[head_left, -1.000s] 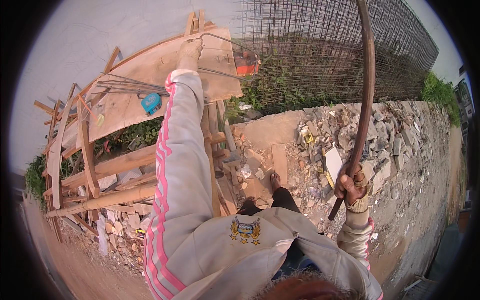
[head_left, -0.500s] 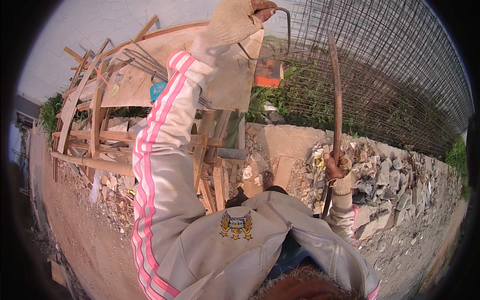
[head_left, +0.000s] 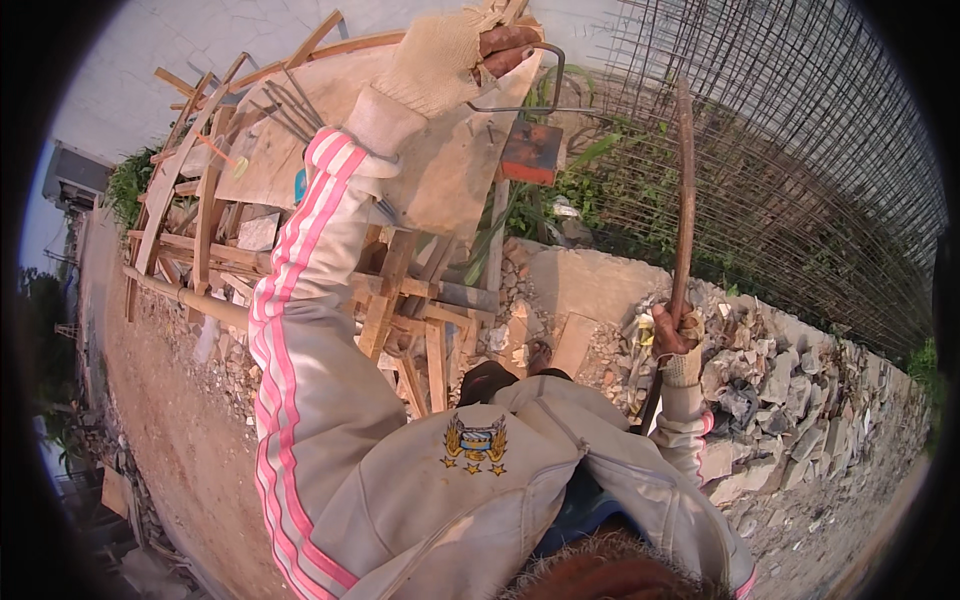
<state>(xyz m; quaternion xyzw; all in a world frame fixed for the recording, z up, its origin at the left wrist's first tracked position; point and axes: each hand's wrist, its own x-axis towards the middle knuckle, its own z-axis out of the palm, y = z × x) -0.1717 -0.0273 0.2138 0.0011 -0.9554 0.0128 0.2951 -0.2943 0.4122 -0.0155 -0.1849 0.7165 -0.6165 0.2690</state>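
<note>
My left hand (head_left: 505, 52), in a cream knit glove with bare fingertips, reaches out over the far end of a plywood-topped bench (head_left: 440, 165). Its fingers are closed on a thin steel rod bent into squared corners (head_left: 559, 80). One straight end of the rod extends to the right. Lower down on the right, my right hand (head_left: 676, 332), gloved the same way, is wrapped around a long brown bar (head_left: 685, 190). The bar stands nearly upright in the view, its top well beyond the hand. A worn orange-red block (head_left: 532, 153) sits at the bench's right edge.
Steel mesh (head_left: 800, 150) leans along the right over green plants. Below it runs a heap of broken rubble (head_left: 790, 385). Loose rods (head_left: 290, 108) lie on the bench. Timber pieces (head_left: 205, 200) and a bamboo pole (head_left: 185, 295) crowd the left. A pale wall (head_left: 220, 50) stands behind.
The view has shifted a little. My left hand, still on the bent rod, appears slightly lower, with more of its fingers showing. My right hand keeps its grip on the bar.
</note>
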